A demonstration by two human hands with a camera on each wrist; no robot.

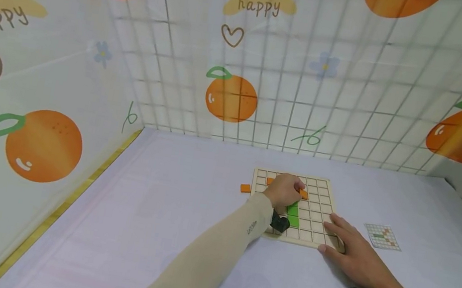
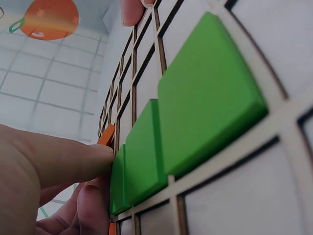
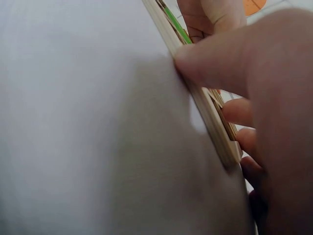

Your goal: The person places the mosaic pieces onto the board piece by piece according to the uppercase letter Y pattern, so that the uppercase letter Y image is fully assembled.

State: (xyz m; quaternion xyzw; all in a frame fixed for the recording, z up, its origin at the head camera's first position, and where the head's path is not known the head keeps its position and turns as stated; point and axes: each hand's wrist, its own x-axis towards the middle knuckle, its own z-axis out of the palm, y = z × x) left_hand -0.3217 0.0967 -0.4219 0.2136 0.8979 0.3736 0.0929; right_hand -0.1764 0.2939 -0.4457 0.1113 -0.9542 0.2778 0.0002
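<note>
A wooden grid board lies on the table, with a column of green tiles set in its squares. My left hand reaches over the board and pinches an orange tile just beyond the green column. That tile stands tilted at the thumb tip in the left wrist view; the fingers partly hide it. Another orange tile shows behind the hand on the board. My right hand rests at the board's right front corner, its fingers spread over the frame and its thumb against the front edge.
One loose orange tile lies on the table just left of the board. To the right is a small pattern card printed with a coloured grid. A fruit-printed curtain over a wire grid stands behind the table.
</note>
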